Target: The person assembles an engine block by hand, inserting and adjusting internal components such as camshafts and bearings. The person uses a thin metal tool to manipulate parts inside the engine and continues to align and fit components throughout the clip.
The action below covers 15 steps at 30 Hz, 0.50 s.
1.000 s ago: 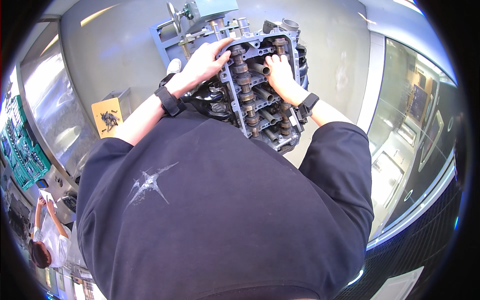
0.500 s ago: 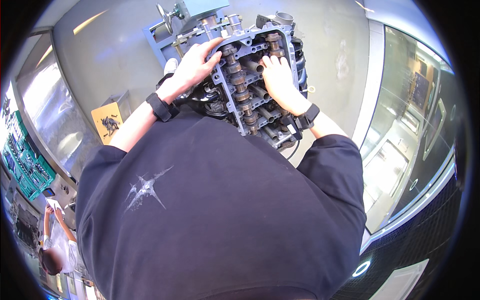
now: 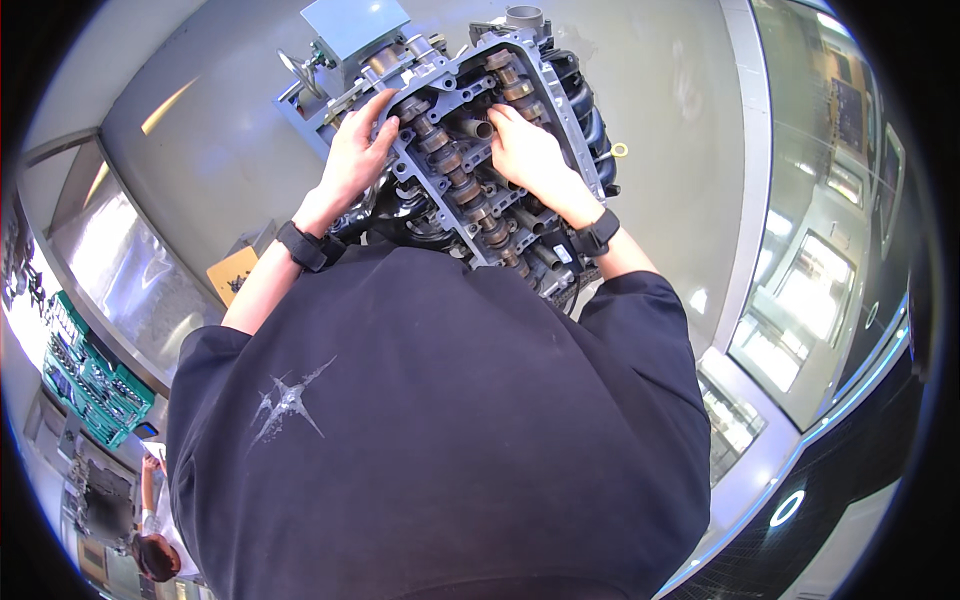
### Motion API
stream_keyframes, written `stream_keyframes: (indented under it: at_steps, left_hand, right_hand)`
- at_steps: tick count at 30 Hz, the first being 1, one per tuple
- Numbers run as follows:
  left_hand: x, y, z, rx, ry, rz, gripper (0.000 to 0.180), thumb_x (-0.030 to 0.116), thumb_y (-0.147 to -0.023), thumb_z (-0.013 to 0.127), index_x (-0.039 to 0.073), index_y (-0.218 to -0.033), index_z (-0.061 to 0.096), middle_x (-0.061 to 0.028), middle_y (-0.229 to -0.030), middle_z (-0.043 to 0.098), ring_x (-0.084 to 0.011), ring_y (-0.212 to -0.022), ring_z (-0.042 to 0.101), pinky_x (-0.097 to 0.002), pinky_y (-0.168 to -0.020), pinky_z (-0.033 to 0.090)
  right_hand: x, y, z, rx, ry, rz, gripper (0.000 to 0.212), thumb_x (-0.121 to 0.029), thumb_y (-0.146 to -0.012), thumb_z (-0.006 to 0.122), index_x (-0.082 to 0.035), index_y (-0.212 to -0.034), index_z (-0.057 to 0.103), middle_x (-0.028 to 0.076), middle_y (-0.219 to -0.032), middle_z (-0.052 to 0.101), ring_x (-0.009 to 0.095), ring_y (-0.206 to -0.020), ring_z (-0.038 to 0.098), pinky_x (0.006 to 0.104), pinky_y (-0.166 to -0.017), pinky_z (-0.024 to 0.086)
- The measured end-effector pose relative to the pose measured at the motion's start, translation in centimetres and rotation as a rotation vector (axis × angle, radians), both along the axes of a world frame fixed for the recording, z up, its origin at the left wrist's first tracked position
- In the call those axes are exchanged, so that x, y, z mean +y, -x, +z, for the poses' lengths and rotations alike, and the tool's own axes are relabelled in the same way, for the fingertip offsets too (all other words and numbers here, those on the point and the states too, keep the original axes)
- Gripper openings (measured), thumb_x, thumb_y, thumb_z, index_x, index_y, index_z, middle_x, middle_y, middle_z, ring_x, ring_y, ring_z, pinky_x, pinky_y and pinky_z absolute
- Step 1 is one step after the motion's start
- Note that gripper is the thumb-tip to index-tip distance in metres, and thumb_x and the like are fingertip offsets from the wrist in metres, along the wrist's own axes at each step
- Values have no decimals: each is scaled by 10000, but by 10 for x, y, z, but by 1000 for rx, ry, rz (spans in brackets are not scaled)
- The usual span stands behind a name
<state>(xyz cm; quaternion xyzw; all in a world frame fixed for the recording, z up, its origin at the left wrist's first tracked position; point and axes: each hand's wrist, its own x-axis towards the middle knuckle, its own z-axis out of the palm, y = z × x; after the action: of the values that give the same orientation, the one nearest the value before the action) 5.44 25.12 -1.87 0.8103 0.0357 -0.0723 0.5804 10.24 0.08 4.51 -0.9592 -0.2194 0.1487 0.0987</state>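
The widest thing I see is the worker's black short-sleeved shirt [image 3: 440,430], bent in over the near end of a grey metal engine [image 3: 430,182] that slants from far left to near right, its insides uncovered. At its far end, toward the left, stands a blue-painted metal stand [image 3: 355,25]. Off to the near left is a green tool case [image 3: 135,385]. Between case and engine, half behind the left forearm [image 3: 270,280], shows a flat yellow board [image 3: 222,270]. Two brown metal shafts [image 3: 465,187] with rounded lobes run lengthwise inside the engine.

The left hand [image 3: 358,150] rests unclenched at the engine's far-left corner, thumb apart from forefinger. The right hand [image 3: 528,150] dips bent fingers between the two shafts; its fingertips are partly hidden, so I can't tell whether they grasp anything. Just left of it is the round mouth of a hollow grey metal tube [image 3: 478,129]. A yellow ring [image 3: 620,150] sticks out on the engine's right side. Littlest are the dark pieces [image 3: 236,284] on the board.
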Motion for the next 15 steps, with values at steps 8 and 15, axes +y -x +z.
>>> stream_keyframes:
  at_steps: [8, 15]
  left_hand:
    - [-3, -1, -5, -34, 0, 24, 448, 256, -949, 553, 119, -1369, 481, -181, -1134, 605, -307, -1044, 565, -382, -909, 446]
    - [-4, 3, -6, -26, 1, 30, 452, 261, -946, 559, 126, -1370, 483, -175, -1105, 611, -299, -1035, 569, -383, -899, 450]
  right_hand:
    - [-9, -11, -21, 78, 57, -25, 445, -259, -877, 558, -3, -1241, 543, 162, -1345, 531, 312, -1187, 557, 406, -989, 463]
    - [-8, -13, -17, 164, 102, -28, 434, -262, -875, 558, 11, -1213, 554, 173, -1341, 531, 319, -1186, 557, 406, -989, 461]
